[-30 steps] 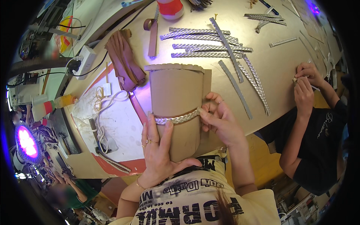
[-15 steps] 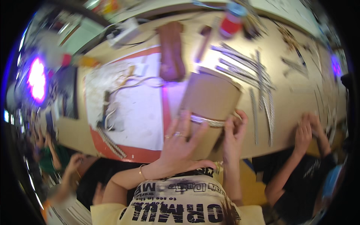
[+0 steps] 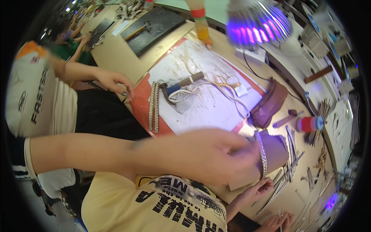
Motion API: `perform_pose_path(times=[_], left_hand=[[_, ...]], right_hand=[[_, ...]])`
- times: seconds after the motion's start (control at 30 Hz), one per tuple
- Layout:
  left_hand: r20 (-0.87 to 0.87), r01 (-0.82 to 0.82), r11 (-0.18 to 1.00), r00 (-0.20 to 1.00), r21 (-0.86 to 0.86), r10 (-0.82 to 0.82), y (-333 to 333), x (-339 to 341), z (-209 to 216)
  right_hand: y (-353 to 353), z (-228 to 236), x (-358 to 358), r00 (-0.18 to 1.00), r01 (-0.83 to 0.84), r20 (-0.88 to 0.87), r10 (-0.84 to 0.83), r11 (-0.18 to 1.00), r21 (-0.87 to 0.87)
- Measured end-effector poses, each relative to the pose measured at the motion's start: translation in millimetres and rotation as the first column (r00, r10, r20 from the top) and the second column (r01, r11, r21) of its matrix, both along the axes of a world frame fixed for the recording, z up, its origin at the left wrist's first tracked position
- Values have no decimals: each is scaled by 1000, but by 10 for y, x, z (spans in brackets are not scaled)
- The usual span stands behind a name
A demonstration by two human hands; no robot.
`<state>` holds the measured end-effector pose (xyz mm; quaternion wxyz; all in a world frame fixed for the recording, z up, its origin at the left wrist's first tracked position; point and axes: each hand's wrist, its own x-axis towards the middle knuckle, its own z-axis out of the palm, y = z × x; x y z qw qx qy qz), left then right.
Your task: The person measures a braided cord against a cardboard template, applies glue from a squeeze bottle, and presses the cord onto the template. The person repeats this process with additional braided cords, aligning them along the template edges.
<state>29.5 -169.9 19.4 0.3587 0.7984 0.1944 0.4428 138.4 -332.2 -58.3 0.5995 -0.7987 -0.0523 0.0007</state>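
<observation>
The tan curved form (image 3: 275, 149) lies right of centre on the table, its near part covered by an arm. A pale braided strip (image 3: 263, 154) runs across it, hugging the curve. The person's right hand (image 3: 263, 188) is at the strip's lower end with its fingers curled; whether they pinch the strip cannot be told. The person's left hand is hidden behind a co-worker's forearm (image 3: 89, 154), which comes in from the left out of a dark sleeve with white trim. That arm's blurred hand (image 3: 216, 154) reaches over the form, fingertips close to the strip; its grip cannot be read.

Just beyond the form lies a bundle of reddish-brown leather (image 3: 268, 102). More braided strips (image 3: 281, 181) lie to its right, near a red bottle with a blue top (image 3: 309, 124). Left of the leather, a stained white sheet (image 3: 224, 112) carries a hammer (image 3: 179, 84) and a white cord. Two short braided strips (image 3: 154, 108) rest along its left side, near another person's hand (image 3: 116, 83). A ribbed lamp (image 3: 259, 25) glows purple above.
</observation>
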Motion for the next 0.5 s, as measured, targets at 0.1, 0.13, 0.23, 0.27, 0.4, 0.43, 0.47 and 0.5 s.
perform_pose_path(times=[0.1, 0.13, 0.23, 0.27, 0.4, 0.43, 0.47, 0.5], left_hand=[[-119, 80, 779, 993, 622, -7, -30, 277, 175], [-156, 119, 588, 988, 800, 12, -71, 419, 215], [-382, 369, 197, 924, 909, 33, -319, 859, 230], [-488, 472, 322, 872, 820, -35, -459, 1000, 201], [-667, 699, 710, 490, -84, -561, -1098, 1532, -89], [-683, 686, 713, 452, -144, -574, -1237, 1672, -189], [-698, 686, 709, 427, -163, -574, -1341, 1801, -307], [-714, 683, 707, 402, -182, -573, -1410, 1921, -425]], right_hand=[[-83, -132, 101, 991, 12, 130, -18, 999, 49], [-160, -137, 210, 972, -27, 230, 52, 994, -110], [-601, 95, 786, 786, -129, 472, 400, 852, -508], [-744, 193, 1000, 643, -142, 493, 586, 724, -675], [-1010, 354, 1624, 283, -216, 220, 933, 286, -934], [-1006, 305, 1692, 326, -306, 202, 923, 305, -902], [-1007, 256, 1759, 367, -391, 183, 912, 330, -859], [-1004, 202, 1821, 407, -469, 163, 899, 359, -807]])
